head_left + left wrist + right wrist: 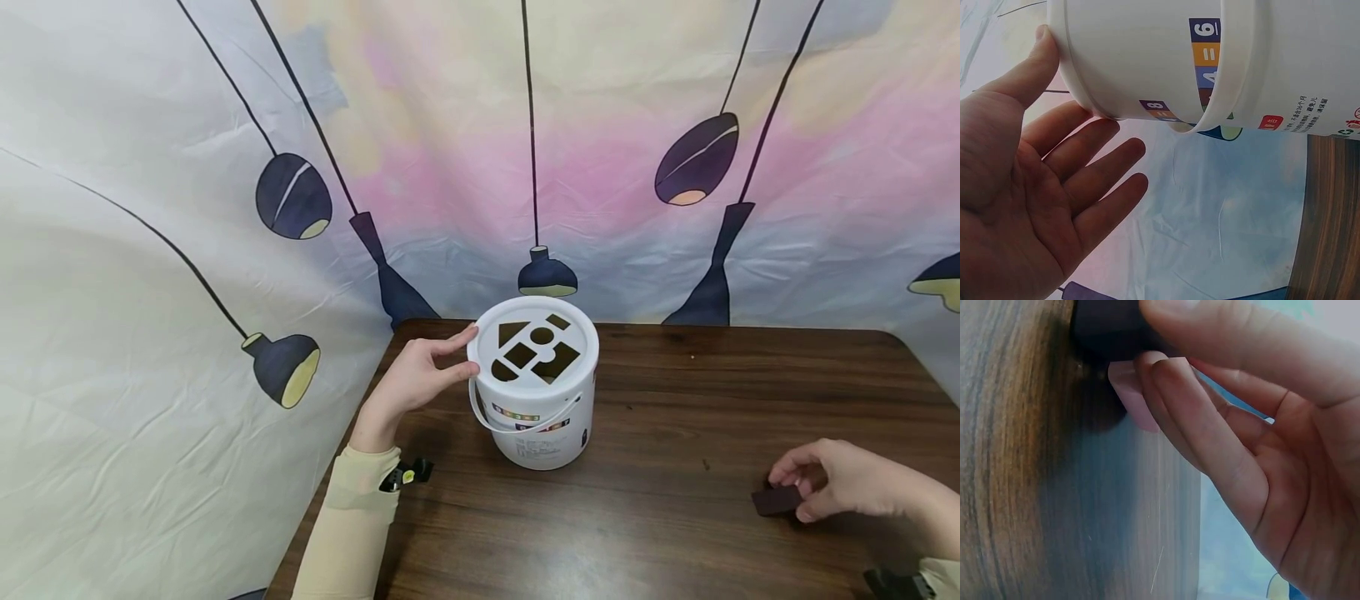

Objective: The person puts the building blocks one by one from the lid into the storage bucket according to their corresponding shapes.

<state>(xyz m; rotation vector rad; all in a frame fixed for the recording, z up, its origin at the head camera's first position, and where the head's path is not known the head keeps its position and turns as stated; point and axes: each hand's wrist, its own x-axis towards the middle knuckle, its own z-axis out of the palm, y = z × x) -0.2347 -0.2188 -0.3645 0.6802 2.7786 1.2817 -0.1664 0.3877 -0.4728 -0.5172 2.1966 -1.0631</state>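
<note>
A white lidded bucket (543, 425) stands upright on the table, its lid (487, 321) cut with several shaped holes and its white handle hanging down in front. My left hand (416, 375) touches the lid's left rim with thumb and forefinger. In the left wrist view, the other fingers of my left hand (1054, 175) extend loosely away from the bucket wall. At the right, my right hand (847, 483) grips a small dark brown block (776, 500) low over the table. The right wrist view shows the thumb on that block and a pink piece (1132, 400) partly hidden behind the fingers.
The dark wood table (675, 400) spreads between bucket and right hand, its back edge against a hanging cloth (450, 150) printed with lamps. Colourful number labels run around the bucket's side. Each wrist carries a black strap.
</note>
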